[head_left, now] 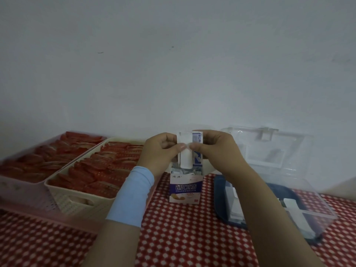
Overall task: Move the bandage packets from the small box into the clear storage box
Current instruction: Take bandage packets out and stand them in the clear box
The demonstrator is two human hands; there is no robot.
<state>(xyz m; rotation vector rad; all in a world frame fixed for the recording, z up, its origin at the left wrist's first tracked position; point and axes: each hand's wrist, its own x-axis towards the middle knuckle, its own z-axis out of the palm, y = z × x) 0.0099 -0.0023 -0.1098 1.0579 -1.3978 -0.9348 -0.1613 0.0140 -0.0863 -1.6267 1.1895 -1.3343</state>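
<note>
Packets (186,155) pinched between left hand (159,151) and right hand (217,151); small box (185,188) beneath.

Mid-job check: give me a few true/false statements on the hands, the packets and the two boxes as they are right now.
1. The left hand and right hand both pinch bandage packets above the small box. True.
2. The clear storage box has its lid shut. False: the lid stands open behind it.
3. The small box is empty. False: remaining packets show in its open top.
4. The clear storage box sits right of the small box. True.
</note>
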